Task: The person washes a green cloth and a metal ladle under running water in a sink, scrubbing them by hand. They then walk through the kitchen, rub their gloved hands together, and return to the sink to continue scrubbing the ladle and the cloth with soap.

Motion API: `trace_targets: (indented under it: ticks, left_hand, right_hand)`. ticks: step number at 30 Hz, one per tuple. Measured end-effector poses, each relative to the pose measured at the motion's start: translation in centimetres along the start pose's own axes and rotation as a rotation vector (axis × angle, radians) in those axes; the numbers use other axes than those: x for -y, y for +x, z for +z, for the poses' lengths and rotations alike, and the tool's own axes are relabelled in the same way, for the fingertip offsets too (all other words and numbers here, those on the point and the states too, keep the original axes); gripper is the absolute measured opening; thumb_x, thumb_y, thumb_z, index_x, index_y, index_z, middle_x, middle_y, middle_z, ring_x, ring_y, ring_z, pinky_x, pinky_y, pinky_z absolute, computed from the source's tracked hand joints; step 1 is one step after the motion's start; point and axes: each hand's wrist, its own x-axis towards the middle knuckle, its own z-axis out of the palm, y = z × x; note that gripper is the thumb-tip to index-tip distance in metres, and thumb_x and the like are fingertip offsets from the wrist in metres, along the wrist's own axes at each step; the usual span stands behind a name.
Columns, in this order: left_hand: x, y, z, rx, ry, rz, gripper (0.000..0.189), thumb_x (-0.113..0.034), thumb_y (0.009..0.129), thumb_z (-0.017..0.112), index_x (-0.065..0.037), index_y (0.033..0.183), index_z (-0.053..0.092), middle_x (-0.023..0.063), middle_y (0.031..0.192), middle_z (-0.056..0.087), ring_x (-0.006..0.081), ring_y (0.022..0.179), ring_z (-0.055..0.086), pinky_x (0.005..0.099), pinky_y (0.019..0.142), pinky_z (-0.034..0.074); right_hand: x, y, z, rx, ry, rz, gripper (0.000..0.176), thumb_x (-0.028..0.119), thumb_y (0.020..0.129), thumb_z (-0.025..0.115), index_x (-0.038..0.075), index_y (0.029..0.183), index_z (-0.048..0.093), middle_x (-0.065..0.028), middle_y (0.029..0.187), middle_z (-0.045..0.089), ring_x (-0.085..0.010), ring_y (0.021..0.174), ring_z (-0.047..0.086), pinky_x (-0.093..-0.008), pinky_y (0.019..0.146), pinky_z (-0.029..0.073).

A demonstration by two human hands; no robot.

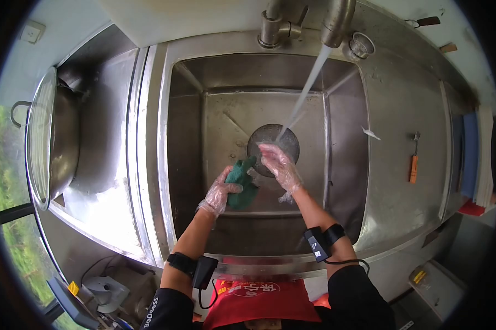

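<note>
My left hand [218,191], in a clear plastic glove, is closed on a green cloth [243,184] over the left part of the sink basin [218,121]. The cloth hangs bunched between thumb and fingers. To its right is my right hand [280,166], also in a clear glove, with its fingers stretched out and slightly curved. It is apart from the cloth and appears to hold nothing. A stream of water [308,85] runs from the faucet [337,25] toward the right hand's fingertips, above the round drain [274,135].
A large metal pan [64,146] stands on the left counter. Behind the basin are a lever tap [270,30] and a small strainer cup [361,45]. On the right counter lie an orange-handled tool [413,165] and a small white scrap [371,133]. Upright boards [483,154] stand at the far right.
</note>
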Motion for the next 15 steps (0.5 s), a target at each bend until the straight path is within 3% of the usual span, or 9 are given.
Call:
trace_targets:
  ticks: [4,7,10,13,14,15]
  left_hand:
    - [-1.2,-0.8,0.2,0.061,0.07,-0.023,0.044,0.008,0.064,0.054,-0.007,0.105,0.052,0.0054,0.099,0.058,0.0184,0.093,0.057,0.0318,0.088,0.045]
    - [-0.7,-0.5,-0.3,0.071,0.028,-0.031,0.041,0.008,0.064,0.054,-0.007,0.102,0.053,0.0056,0.098,0.059,0.0192,0.092,0.057,0.0321,0.087,0.045]
    - [-0.3,-0.4,-0.3,0.073,-0.016,-0.027,0.04,0.008,0.064,0.055,-0.007,0.101,0.053,0.0057,0.098,0.059,0.02,0.09,0.058,0.0323,0.086,0.046]
    - [-0.4,-0.5,0.0,0.066,-0.047,-0.036,0.039,0.008,0.063,0.055,-0.007,0.1,0.053,0.006,0.098,0.059,0.0206,0.088,0.058,0.0328,0.085,0.046]
    - [-0.4,-0.5,0.1,0.062,-0.056,-0.04,0.039,0.008,0.063,0.055,-0.007,0.099,0.053,0.0062,0.098,0.059,0.0208,0.087,0.058,0.0331,0.084,0.047]
    - [-0.4,-0.5,0.1,0.048,-0.057,-0.039,0.039,0.007,0.063,0.055,-0.007,0.099,0.053,0.0063,0.097,0.059,0.021,0.087,0.058,0.0333,0.085,0.047]
  right_hand:
    - [1.6,0.1,0.3,0.289,0.058,0.031,0.035,0.011,0.084,0.059,0.008,0.119,0.054,-0.0074,0.128,0.045,-0.0159,0.117,0.042,-0.0302,0.095,0.04]
    - [1.6,-0.1,0.9,0.26,0.0,-0.139,0.03,0.011,0.083,0.061,0.006,0.112,0.057,-0.0064,0.12,0.051,-0.0136,0.106,0.05,-0.0279,0.09,0.042]
    - [-0.3,0.1,1.1,0.198,0.106,0.078,0.02,0.011,0.083,0.062,0.004,0.101,0.062,-0.0037,0.102,0.059,-0.0105,0.09,0.055,-0.0249,0.082,0.044]
    - [-2.2,0.9,0.8,-0.123,0.339,0.167,0.012,0.012,0.084,0.062,0.003,0.093,0.064,-0.0003,0.085,0.061,-0.0078,0.078,0.056,-0.0225,0.075,0.045]
    - [-2.8,1.3,-0.1,-0.121,0.281,0.215,0.013,0.015,0.082,0.064,0.006,0.092,0.065,-0.0044,0.082,0.062,-0.0114,0.079,0.057,-0.0242,0.075,0.045]
    - [-4.0,1.7,-1.3,-0.196,0.028,0.202,0.015,0.016,0.082,0.064,0.007,0.093,0.064,-0.0065,0.083,0.063,-0.0131,0.08,0.058,-0.0255,0.075,0.046]
